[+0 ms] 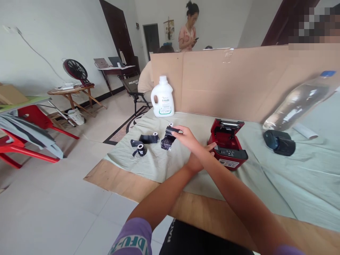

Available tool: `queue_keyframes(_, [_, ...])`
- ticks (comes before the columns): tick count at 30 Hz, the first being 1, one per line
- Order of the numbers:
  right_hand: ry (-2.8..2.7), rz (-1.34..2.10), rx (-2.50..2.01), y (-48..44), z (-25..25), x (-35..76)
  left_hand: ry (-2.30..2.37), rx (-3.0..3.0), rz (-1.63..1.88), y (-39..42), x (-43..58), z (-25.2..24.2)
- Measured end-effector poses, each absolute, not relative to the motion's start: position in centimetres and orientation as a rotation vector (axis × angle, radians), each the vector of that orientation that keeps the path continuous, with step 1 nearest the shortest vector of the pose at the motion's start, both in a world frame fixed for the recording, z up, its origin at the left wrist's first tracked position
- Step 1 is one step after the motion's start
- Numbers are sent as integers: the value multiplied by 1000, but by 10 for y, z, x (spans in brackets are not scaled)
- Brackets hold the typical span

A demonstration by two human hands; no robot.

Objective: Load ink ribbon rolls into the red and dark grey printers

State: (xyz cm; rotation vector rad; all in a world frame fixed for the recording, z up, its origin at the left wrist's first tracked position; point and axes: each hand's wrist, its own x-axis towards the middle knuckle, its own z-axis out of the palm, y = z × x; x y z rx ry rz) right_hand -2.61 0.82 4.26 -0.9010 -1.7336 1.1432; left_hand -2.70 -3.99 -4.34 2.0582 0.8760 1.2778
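My forearms cross over the cloth. My right hand (186,136) pinches a black label roll (170,131), whose loose shiny strip (167,142) hangs down toward the cloth. A white core end shows just behind it. At the left side of a small red-and-black label printer (230,148), my left hand (197,162) has its fingers on the edge; my right forearm partly covers this hand. The printer's lid (227,125) is raised. Two more black rolls with white cores, one at the back (151,138) and one in front (141,150), lie partly unwound left of my right hand.
A white jug (163,97) stands before a cardboard screen (212,83). To the right are a big clear bottle (297,101), a black device (279,142) and a white tube (306,131). The table's wooden edge (117,180) faces me. A person (187,35) stands beyond the screen.
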Motion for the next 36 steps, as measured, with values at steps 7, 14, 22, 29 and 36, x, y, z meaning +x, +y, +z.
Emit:
queue_keyframes(7, [-1573, 1246, -914, -30, 65, 54, 963, 1915, 1346, -40, -27, -42])
queue_keyframes(14, [-1475, 1334, -856, -21, 81, 102, 1276, 1596, 1482, -33, -29, -45])
queue_keyframes(22, [-1408, 1719, -816, -20, 96, 142, 1143, 1752, 1404, -39, -29, -39])
queue_keyframes(29, [-1787, 1138, -1197, -6, 93, 182, 1114, 1876, 1395, -44, -26, -36])
queue_keyframes(36, [-2090, 799, -1718, 4, 82, 208, 1068, 1967, 1356, -48, -23, -36])
